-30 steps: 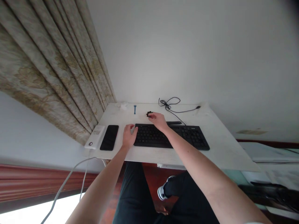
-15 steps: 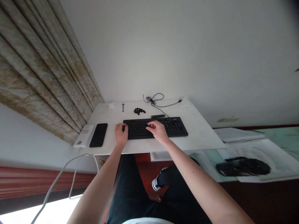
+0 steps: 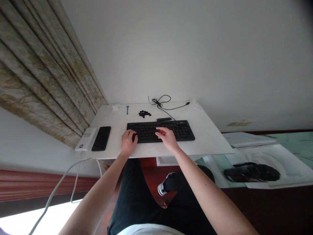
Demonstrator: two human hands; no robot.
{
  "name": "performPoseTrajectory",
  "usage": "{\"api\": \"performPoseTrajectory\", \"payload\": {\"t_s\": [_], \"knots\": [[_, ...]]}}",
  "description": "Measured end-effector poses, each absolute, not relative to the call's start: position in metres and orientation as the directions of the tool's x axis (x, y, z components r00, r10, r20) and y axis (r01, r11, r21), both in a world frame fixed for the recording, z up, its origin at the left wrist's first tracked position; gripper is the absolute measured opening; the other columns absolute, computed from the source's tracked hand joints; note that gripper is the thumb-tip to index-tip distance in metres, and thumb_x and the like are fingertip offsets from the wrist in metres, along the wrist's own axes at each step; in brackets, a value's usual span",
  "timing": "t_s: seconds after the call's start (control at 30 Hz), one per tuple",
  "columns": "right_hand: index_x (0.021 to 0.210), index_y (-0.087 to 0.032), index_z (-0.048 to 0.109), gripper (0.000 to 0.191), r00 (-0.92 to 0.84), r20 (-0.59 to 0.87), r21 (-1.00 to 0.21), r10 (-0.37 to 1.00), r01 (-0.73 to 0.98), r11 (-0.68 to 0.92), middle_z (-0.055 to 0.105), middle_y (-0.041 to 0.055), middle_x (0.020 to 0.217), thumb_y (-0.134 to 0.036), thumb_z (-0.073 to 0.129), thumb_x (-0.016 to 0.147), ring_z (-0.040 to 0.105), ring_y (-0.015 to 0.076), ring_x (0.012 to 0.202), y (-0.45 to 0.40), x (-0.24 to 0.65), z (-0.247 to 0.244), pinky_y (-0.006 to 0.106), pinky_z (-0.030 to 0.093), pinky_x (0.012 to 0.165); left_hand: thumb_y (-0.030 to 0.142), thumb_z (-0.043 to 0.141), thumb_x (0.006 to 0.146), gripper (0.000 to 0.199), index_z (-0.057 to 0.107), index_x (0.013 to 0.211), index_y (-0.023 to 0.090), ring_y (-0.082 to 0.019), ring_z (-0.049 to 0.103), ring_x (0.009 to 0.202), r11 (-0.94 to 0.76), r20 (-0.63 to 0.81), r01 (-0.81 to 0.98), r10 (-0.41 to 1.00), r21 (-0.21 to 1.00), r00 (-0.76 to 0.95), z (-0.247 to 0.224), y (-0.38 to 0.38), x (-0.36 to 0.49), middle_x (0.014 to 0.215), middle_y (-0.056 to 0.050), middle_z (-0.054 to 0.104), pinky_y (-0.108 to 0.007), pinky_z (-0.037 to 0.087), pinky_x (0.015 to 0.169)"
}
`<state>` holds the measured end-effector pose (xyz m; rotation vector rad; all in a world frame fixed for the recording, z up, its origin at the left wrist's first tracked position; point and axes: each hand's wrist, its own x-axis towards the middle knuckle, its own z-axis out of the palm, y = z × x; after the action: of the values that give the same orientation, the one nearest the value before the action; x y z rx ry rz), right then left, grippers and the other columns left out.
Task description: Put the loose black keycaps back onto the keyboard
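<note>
A black computer keyboard [image 3: 146,134] lies flat near the front of the white table. My left hand [image 3: 128,140] is closed round its left end, with the thumb over the keys. Above the middle-right keys, my right hand [image 3: 166,135] is pinched, thumb towards forefinger; a dark spot shows between the tips, too small to tell from the keys behind. Behind the keyboard is a small pile of loose black keycaps [image 3: 144,113]. A dark narrow bar [image 3: 164,119] lies along the keyboard's back edge.
A small blue tool [image 3: 127,110] lies at the back left. A black phone [image 3: 101,138] and a white box [image 3: 86,139] are left of my left hand. The coiled black cable [image 3: 158,103] runs to the keyboard. Right of the table [image 3: 207,143] sits a black bag-like object [image 3: 253,172].
My left hand has shifted slightly right, its thumb further over the keys. My right hand stays pinched, its fingers a little changed. The whole view has shifted slightly.
</note>
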<state>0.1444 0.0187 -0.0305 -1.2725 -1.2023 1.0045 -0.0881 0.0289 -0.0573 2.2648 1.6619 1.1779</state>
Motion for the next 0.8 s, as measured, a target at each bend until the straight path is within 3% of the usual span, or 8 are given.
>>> {"api": "performPoseTrajectory", "payload": {"t_s": [0.2,0.4,0.6,0.7,0.8], "knots": [[0.096,-0.02,0.074,0.034,0.155,-0.111,-0.979,0.982,-0.189,-0.081,0.067,0.0025,0.079,-0.042,0.076,0.071,0.06,0.0124,0.066,0.018,0.139,-0.03,0.028,0.057,0.059,0.021,0.056,0.088,0.014,0.062,0.101,0.022,-0.027,0.059,0.106,-0.385,0.498,0.779,0.86,0.494,0.11,-0.059,0.029,-0.089,0.108,-0.01,0.062,-0.045,0.045,0.097],[0.097,-0.021,0.075,0.035,0.092,-0.164,-0.95,0.982,-0.282,-0.132,0.065,0.0015,0.082,-0.031,0.08,0.065,0.064,0.0136,0.073,0.021,0.139,-0.029,0.031,0.059,0.069,0.022,0.056,0.088,0.017,0.062,0.104,0.021,-0.028,0.058,0.107,-0.425,0.5,0.797,0.846,0.429,0.182,-0.059,0.027,-0.088,0.11,-0.011,0.062,-0.045,0.043,0.098],[0.107,-0.019,0.073,0.041,0.17,0.058,-0.994,0.984,0.1,0.042,0.066,0.0019,0.084,-0.033,0.075,0.069,0.061,0.0139,0.067,0.022,0.145,-0.028,0.033,0.055,0.067,0.023,0.054,0.09,0.021,0.062,0.109,0.021,-0.029,0.057,0.111,-0.526,0.484,0.782,0.808,0.335,0.336,-0.058,0.023,-0.083,0.113,-0.012,0.063,-0.047,0.04,0.1],[0.101,-0.019,0.074,0.032,0.172,0.166,-0.956,0.971,0.268,0.116,0.068,0.0043,0.085,-0.033,0.073,0.072,0.061,0.016,0.07,0.02,0.148,-0.027,0.033,0.054,0.072,0.024,0.053,0.091,0.023,0.062,0.111,0.021,-0.03,0.057,0.111,-0.532,0.478,0.784,0.805,0.32,0.351,-0.058,0.023,-0.081,0.114,-0.013,0.062,-0.047,0.04,0.1],[0.094,-0.021,0.074,0.024,0.163,0.211,-0.931,0.964,0.333,0.148,0.068,0.0052,0.087,-0.032,0.071,0.074,0.061,0.0166,0.071,0.018,0.149,-0.025,0.032,0.052,0.071,0.024,0.053,0.091,0.025,0.063,0.113,0.022,-0.03,0.056,0.113,-0.539,0.471,0.782,0.803,0.312,0.365,-0.058,0.024,-0.079,0.116,-0.013,0.062,-0.048,0.04,0.102]]}}
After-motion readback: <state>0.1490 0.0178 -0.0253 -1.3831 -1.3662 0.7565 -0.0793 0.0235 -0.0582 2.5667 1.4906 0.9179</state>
